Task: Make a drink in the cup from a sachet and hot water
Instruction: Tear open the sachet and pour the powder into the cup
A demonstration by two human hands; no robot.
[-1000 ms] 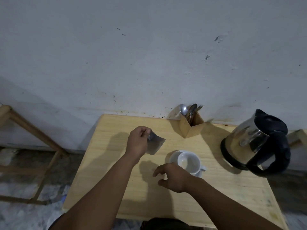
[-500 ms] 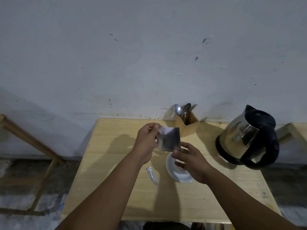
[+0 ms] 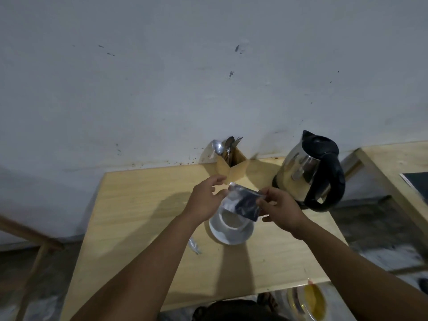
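My right grip pinches the sachet above the cup, long axis across, sloping down rightward. My left grip meets its left edge; whether clamped, I cannot tell.

Sachet above cup, kettle right

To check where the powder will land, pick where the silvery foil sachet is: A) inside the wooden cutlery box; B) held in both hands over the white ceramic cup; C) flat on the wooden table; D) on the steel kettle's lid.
B: the left hand and right hand hold the silvery foil sachet above the white ceramic cup.
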